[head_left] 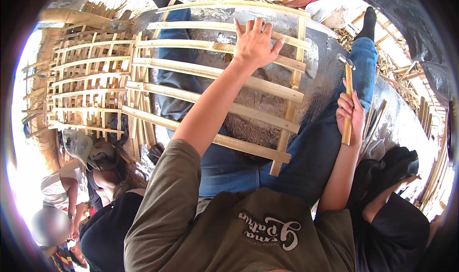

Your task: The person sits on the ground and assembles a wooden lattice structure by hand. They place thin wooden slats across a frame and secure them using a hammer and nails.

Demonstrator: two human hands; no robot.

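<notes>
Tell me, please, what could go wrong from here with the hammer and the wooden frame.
The left grip is spread over the frame, so a blow of the hammer there might hit it. The legs in jeans show beneath and beside the frame, so a missed blow could strike one. A person in black is close by on the right, and a wide swing might bump them.

We wear a dark olive, short-sleeved fabric T-shirt (215, 229) with pale grey, curling lettering (287, 228) near, faded blue denim jeans (306, 157), and dark, close-fitting fabric socks (367, 23) at far left and right.
</notes>
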